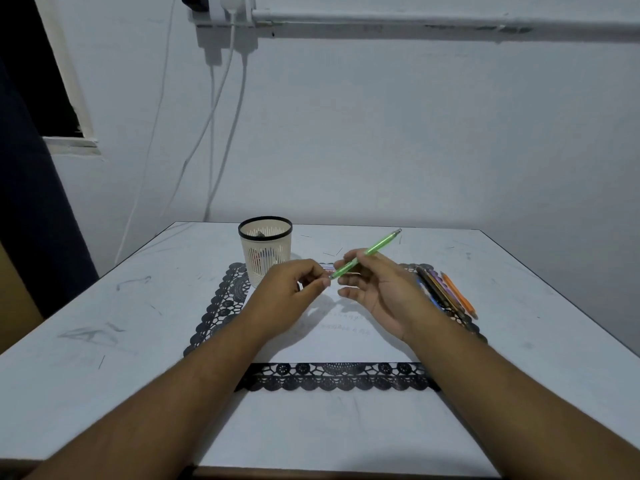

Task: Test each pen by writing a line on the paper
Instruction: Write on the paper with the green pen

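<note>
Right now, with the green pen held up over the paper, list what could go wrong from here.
1. The green pen is held in the air by both the right hand and the left hand; it may slip and mark the paper by accident.
2. The loose pens lie close beside the right wrist; a sweep could roll them away.
3. The pen holder stands near the left hand and could be tipped.
</note>
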